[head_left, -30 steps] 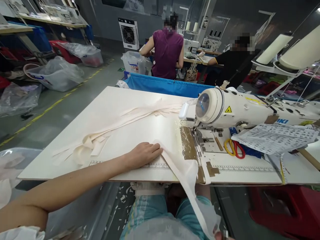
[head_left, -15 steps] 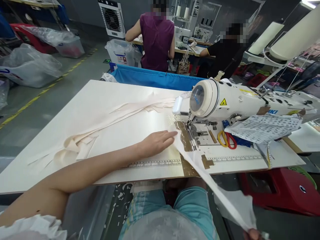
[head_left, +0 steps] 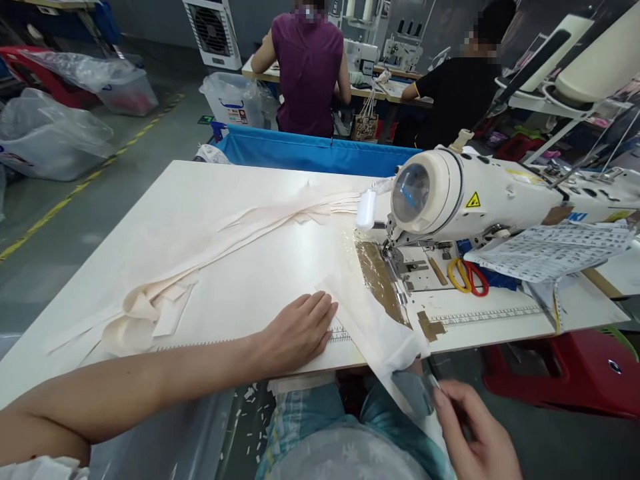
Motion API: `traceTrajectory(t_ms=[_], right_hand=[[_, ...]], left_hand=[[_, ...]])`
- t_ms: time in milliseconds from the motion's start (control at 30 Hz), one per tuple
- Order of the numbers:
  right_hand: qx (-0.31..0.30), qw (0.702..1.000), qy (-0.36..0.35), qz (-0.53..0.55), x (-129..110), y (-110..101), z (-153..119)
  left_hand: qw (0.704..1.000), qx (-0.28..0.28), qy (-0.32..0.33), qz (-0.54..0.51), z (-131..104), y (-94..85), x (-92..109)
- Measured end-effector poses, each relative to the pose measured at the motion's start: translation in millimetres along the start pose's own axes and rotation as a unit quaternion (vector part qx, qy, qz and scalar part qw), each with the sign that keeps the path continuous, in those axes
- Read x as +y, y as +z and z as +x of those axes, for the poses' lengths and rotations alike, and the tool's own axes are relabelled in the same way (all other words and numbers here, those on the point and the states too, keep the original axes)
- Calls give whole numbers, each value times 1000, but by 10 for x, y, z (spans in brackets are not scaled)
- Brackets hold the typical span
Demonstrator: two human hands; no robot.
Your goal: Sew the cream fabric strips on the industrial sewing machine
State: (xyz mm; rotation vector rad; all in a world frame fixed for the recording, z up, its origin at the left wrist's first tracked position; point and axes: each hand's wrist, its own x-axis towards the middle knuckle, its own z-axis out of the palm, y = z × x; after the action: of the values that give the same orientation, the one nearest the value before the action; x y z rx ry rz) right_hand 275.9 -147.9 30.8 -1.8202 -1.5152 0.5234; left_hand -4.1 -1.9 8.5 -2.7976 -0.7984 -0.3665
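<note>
A wide cream surface (head_left: 210, 200) fills the middle of the view, with a white sewing machine (head_left: 480, 197) standing toward its right end. A printed ruler strip (head_left: 480, 315) runs along the near edge. Beside the machine's needle area lie red-and-yellow scissors (head_left: 467, 277), and a printed paper sheet (head_left: 550, 250) hangs over the right part of the machine bed. A loose heap of cream fabric strips (head_left: 165, 293) trails from the near left part of the surface toward the machine.

The left hand (head_left: 297, 330) lies flat, fingers spread slightly, pressing on the surface at the near edge, just touching the white fabric strip (head_left: 370, 320). That strip runs from the needle plate diagonally over the near edge and down toward the lap. The right hand (head_left: 475, 437), below the near edge, pinches the lower end of the strip between thumb and fingertips, together with something thin and metallic that is too small to tell.

Behind the far edge hangs a blue cloth bin (head_left: 310, 153); its contents are hidden. On the grey floor to the left sit clear plastic tubs (head_left: 50, 137) wrapped in or holding plastic bags, and another lidded clear tub (head_left: 235, 100) stands near a white fan unit (head_left: 205, 30). Two people (head_left: 310, 73) sit at other machines with their backs turned. A red stool (head_left: 565, 373) stands under the right end.
</note>
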Motion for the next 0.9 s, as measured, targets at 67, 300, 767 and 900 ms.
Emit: traceTrajectory(t_ms=[67,300,767,900], right_hand=[[-24,993,-115,-14,-307,273,367],[-99,946,-269,-153,-760,1208,1312],[-120,933,-267,-210,-752,1339,1407],[-119,928,-279,-216,-761,1342,1399]], left_hand=[[1000,17,3,-3,-20,16,4],[999,16,-28,9,-53,58,19],[998,47,-41,29,-28,155,71],[998,43,-42,31,-26,163,76]])
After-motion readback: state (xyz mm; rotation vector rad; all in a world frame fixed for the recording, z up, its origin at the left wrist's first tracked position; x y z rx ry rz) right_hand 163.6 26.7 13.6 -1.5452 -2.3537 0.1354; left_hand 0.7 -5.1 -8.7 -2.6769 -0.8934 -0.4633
